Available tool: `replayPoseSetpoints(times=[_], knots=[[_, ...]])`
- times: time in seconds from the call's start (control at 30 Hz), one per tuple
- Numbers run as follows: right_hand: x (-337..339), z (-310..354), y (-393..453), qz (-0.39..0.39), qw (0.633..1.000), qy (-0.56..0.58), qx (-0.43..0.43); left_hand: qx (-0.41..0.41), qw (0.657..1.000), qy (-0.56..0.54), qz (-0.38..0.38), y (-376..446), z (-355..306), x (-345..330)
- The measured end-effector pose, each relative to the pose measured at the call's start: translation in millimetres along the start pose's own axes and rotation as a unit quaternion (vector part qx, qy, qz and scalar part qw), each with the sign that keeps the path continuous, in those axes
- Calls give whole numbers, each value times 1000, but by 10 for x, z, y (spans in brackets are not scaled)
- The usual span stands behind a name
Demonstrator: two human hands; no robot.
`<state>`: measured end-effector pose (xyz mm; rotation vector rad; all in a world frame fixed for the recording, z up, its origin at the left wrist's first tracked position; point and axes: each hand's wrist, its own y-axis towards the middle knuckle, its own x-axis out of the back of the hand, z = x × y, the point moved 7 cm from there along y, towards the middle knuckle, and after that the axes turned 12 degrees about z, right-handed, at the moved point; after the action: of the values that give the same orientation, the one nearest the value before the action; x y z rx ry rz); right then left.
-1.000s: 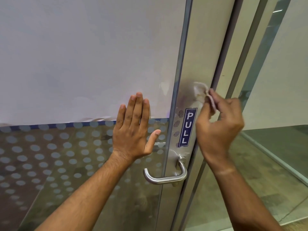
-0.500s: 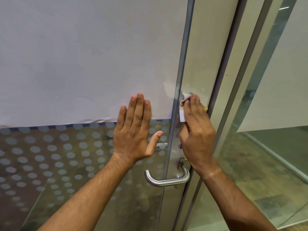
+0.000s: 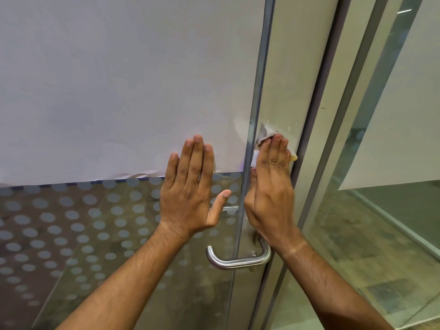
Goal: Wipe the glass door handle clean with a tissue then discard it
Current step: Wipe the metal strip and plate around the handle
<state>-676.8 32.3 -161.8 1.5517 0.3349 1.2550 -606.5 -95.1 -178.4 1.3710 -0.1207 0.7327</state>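
A steel lever handle [image 3: 238, 260] sticks out of the metal door stile [image 3: 292, 67] low in the view. My right hand [image 3: 271, 189] lies flat on the stile above the handle and presses a white tissue [image 3: 266, 135] against the metal; it covers the PULL label. The tissue peeks out above and beside my fingertips. My left hand [image 3: 190, 186] rests flat on the glass door [image 3: 119, 91], fingers apart, holding nothing.
The upper glass is covered with white frosted film; the lower part carries a pattern of grey dots [image 3: 71, 229]. To the right stand the door frame [image 3: 352, 103] and another glass panel [image 3: 392, 210], with floor behind it.
My right hand has brought the tissue from beside the stile onto it, covering the PULL label, and now presses it flat. My left hand has stayed in place on the glass.
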Motion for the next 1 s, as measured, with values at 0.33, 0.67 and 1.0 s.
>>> replayPoseSetpoints(times=[0.33, 0.67, 1.0], knots=[[-214, -75, -246, 97, 992, -72, 42, -2, 1000, -3, -3, 1, -6, -6], [-87, -35, 66, 37, 999, -21, 7, -4, 1000, -4, -10, 2, -1, 47], [-365, -80, -560, 130, 989, -59, 34, -4, 1000, 7, -5, 3, -15, 37]])
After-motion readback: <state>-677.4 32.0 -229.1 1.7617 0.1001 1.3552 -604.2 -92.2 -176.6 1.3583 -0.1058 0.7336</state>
